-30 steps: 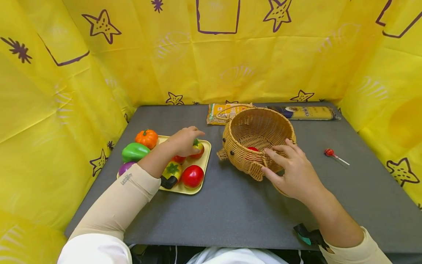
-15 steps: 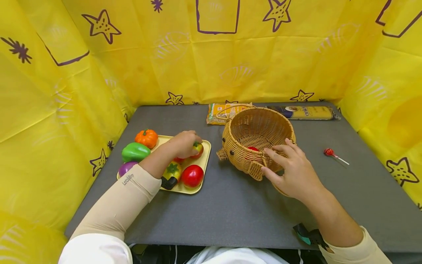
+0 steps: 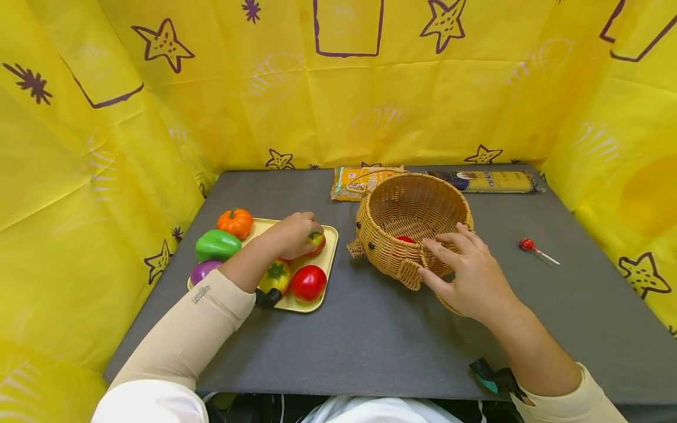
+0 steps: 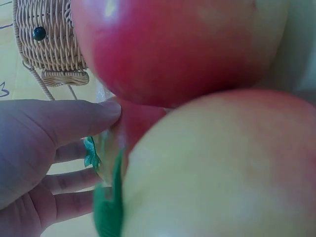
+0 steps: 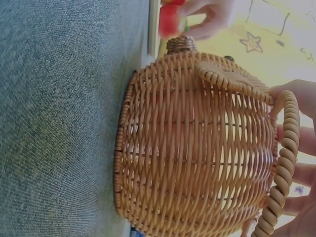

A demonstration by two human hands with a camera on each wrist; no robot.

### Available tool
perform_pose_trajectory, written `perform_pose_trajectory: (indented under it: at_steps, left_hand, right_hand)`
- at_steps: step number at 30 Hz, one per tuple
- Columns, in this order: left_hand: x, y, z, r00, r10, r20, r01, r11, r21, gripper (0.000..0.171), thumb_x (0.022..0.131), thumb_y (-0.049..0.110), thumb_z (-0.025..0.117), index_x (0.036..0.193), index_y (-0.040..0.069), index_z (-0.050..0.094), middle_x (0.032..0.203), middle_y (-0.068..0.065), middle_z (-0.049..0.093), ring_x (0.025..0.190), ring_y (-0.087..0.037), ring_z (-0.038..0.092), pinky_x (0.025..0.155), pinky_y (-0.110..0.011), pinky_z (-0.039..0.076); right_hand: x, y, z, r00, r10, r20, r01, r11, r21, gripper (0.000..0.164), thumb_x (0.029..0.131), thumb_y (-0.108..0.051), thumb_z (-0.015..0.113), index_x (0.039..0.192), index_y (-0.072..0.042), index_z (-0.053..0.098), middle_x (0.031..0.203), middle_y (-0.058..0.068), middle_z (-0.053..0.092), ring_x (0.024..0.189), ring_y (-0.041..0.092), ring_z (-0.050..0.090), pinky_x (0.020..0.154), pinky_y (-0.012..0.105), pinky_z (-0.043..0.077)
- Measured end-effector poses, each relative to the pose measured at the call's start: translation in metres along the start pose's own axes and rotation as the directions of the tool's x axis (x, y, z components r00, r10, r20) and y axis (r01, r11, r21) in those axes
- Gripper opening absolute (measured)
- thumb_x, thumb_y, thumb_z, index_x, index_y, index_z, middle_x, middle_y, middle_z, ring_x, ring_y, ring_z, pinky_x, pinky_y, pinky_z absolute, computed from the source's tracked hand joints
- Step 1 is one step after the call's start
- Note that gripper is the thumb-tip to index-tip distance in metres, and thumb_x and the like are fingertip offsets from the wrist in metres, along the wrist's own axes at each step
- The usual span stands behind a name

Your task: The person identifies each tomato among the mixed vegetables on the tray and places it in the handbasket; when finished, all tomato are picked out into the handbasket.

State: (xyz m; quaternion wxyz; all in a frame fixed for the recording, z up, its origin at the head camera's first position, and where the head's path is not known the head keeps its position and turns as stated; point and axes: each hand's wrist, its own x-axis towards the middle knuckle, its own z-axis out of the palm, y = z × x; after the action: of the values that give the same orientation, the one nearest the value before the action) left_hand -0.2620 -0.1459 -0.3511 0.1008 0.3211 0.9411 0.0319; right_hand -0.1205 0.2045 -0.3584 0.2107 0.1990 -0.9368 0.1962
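Toward the left of the bench (image 3: pixel 370 346), on a pale yellow tray (image 3: pixel 329 258), a red-and-yellow toy tomato (image 3: pixel 318 244) lies near the far right corner, and the left hand (image 3: pixel 293 235) pinches it, thumb on one side and fingers round the other. The right hand (image 3: pixel 471 279) rests at the rim of a pig-shaped wicker basket (image 3: pixel 385 254), its fingers spread; how firmly they bear on it I cannot tell. Inside the basket sits something red (image 3: pixel 405 239), mostly hidden.

The smooth, round tomato could well slip from the pinch if the thumb sits off centre. Its neighbours crowd the left wrist, so a low lift might roll the shiny red tomato (image 3: pixel 309 283), or the black strap (image 3: pixel 268 298) might catch the yellowish one (image 3: pixel 275 276) beside it. A bump to the basket could shift it if the right hand is only resting there.

As for writing, the long yellow packet (image 3: pixel 502 181) at the back shows letters like "anka", the rest uncertain; the orange packet (image 3: pixel 345 181) has print too small to read; the left sleeve (image 3: pixel 182 329) carries a mark starting "Lets", its ending unclear
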Motion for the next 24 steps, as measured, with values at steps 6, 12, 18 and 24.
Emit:
perform_pose_trajectory:
  at_steps: [6,12,18,24]
  left_hand:
    - [-0.002,0.001,0.000,0.999,-0.002,-0.038,0.001,1.000,-0.029,0.040,0.095,0.018,0.071,0.132,0.005,0.068,0.130,-0.019,0.060,0.118,-0.038,0.058,0.109,-0.049,0.046]
    - [-0.003,0.005,-0.005,0.997,-0.026,-0.066,0.021,0.997,-0.078,0.041,0.096,0.020,0.071,0.134,0.008,0.067,0.131,-0.016,0.059,0.120,-0.036,0.057,0.109,-0.049,0.046]
    - [-0.008,0.010,-0.014,0.990,0.019,-0.142,-0.033,0.995,-0.097,0.040,0.094,0.017,0.073,0.132,0.006,0.068,0.131,-0.015,0.059,0.121,-0.035,0.057,0.109,-0.048,0.047]
    - [-0.011,0.016,-0.033,0.975,0.038,-0.217,-0.071,0.987,-0.144,0.042,0.095,0.019,0.072,0.134,0.006,0.065,0.135,-0.014,0.057,0.127,-0.032,0.054,0.111,-0.046,0.045]
  right_hand:
    - [0.000,0.000,-0.001,1.000,0.003,0.003,-0.003,1.000,0.001,0.048,0.085,-0.031,0.080,0.129,-0.013,0.072,0.123,0.017,0.065,0.138,0.054,0.041,0.111,0.071,0.030]
    - [-0.001,0.000,0.000,1.000,-0.002,0.000,0.002,1.000,0.001,0.048,0.085,-0.030,0.080,0.129,-0.012,0.072,0.123,0.018,0.065,0.138,0.054,0.041,0.112,0.071,0.030]
    - [-0.001,0.000,0.000,1.000,-0.003,-0.002,0.003,1.000,-0.002,0.047,0.085,-0.030,0.080,0.128,-0.013,0.072,0.122,0.018,0.065,0.138,0.055,0.041,0.111,0.071,0.031]
    - [-0.001,-0.001,0.000,1.000,-0.001,-0.003,0.001,1.000,-0.004,0.046,0.085,-0.030,0.080,0.127,-0.013,0.073,0.121,0.018,0.065,0.137,0.055,0.042,0.112,0.071,0.031]
